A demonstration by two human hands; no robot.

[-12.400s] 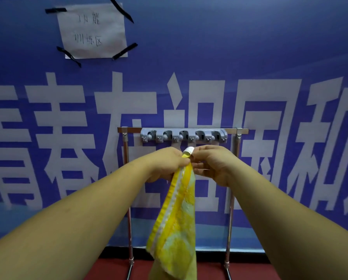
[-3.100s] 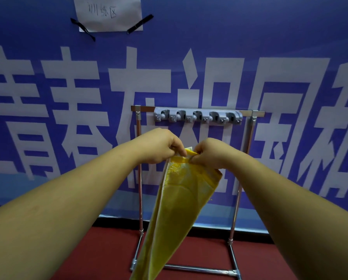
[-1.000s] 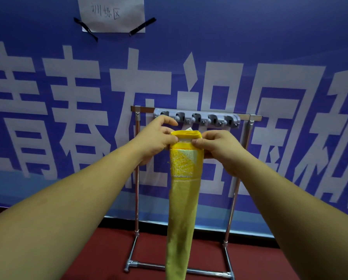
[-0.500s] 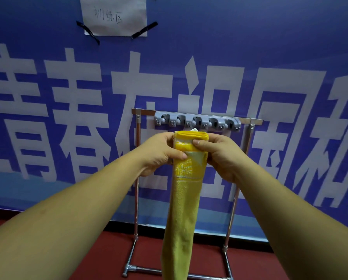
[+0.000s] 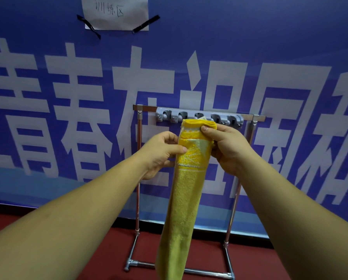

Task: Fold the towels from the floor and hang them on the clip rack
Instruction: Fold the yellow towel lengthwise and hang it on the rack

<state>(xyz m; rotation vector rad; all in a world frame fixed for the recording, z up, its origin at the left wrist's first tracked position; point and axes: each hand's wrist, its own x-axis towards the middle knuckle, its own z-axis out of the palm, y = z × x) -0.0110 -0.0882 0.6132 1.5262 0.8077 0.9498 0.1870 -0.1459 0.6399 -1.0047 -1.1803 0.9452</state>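
A yellow towel (image 5: 186,190), folded into a long narrow strip, hangs straight down in front of me. My right hand (image 5: 227,146) grips its top end, thumb across the front just under the rolled yellow edge. My left hand (image 5: 161,152) holds the strip lower on its left side, thumb pressed on the front. The towel's top sits just below the grey clip rack (image 5: 199,118), whose several clips are fixed to the top bar of a metal stand (image 5: 137,178). No towel hangs in the clips.
Behind the stand is a blue banner wall (image 5: 68,98) with large white characters and a taped paper sign (image 5: 116,13). The stand's base bars (image 5: 205,272) lie on the red floor (image 5: 112,251).
The towel's top has risen closer to the clip rack. My left hand has slid a little down the strip while the right hand keeps the top end.
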